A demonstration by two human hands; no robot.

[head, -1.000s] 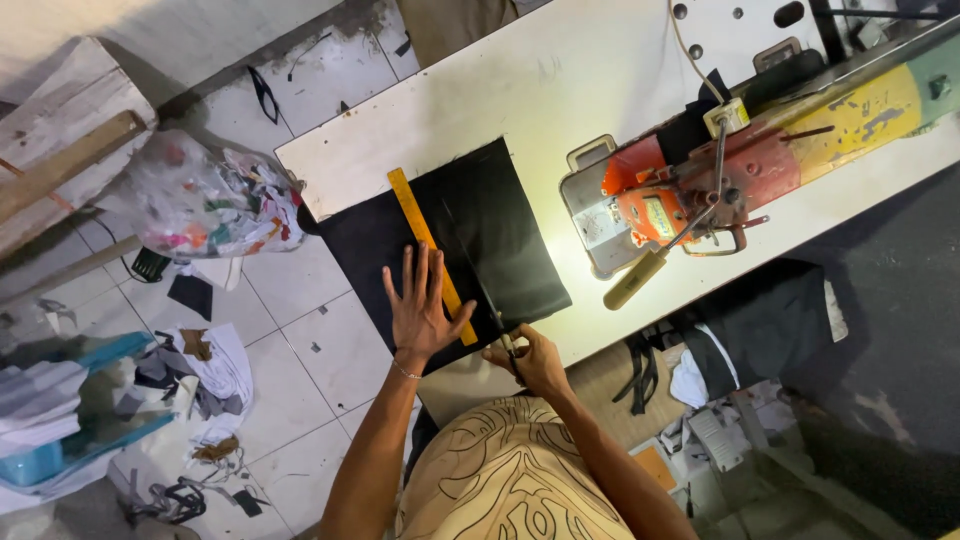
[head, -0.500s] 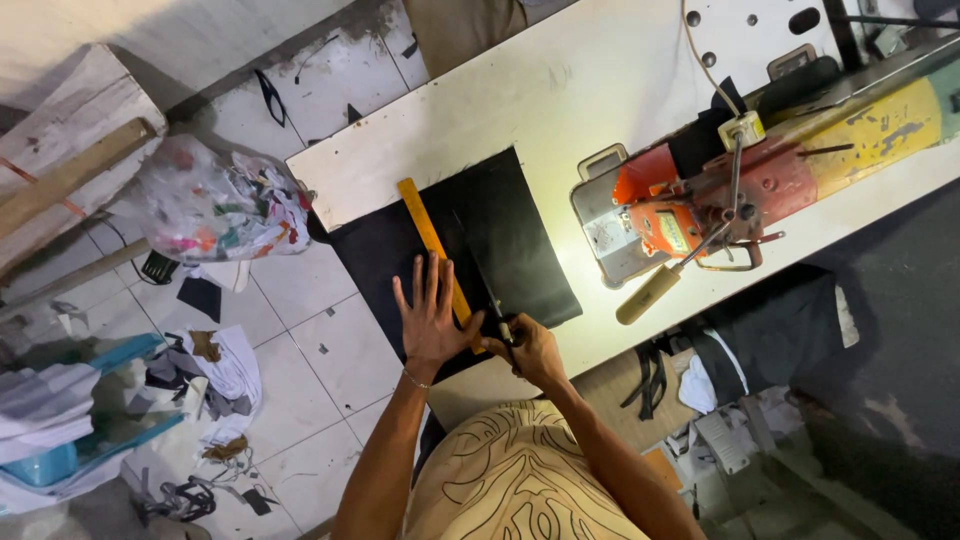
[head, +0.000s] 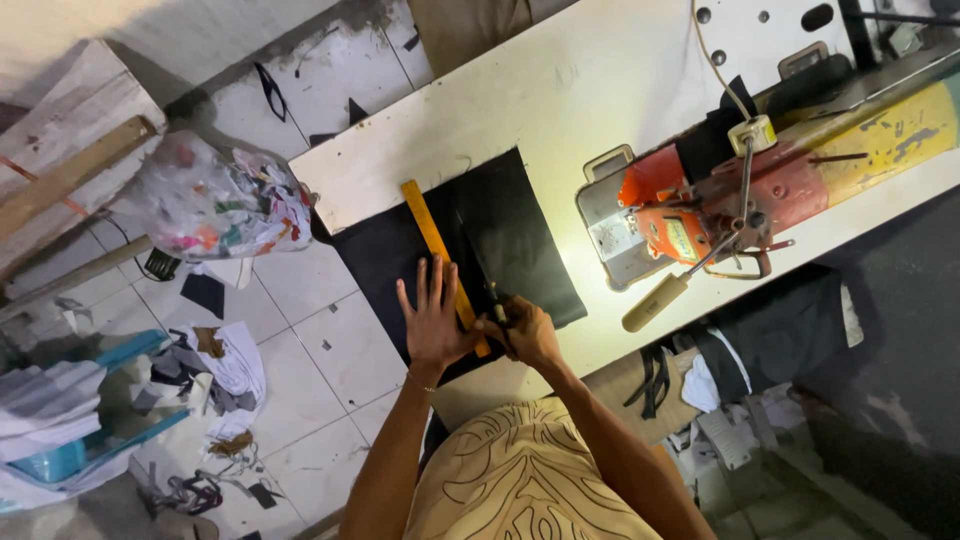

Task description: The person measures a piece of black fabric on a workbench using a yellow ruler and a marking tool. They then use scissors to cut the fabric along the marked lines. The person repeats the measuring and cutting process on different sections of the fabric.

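Since the earlier frame, little has been shifted: the left hand (head: 434, 322) is kept spread flat, pressed on the black fabric (head: 470, 250) and the yellow ruler (head: 440, 255) lying on the white desk (head: 560, 110). The right hand (head: 522, 330) is closed around what seems to be scissors (head: 488, 285), just beside the ruler.
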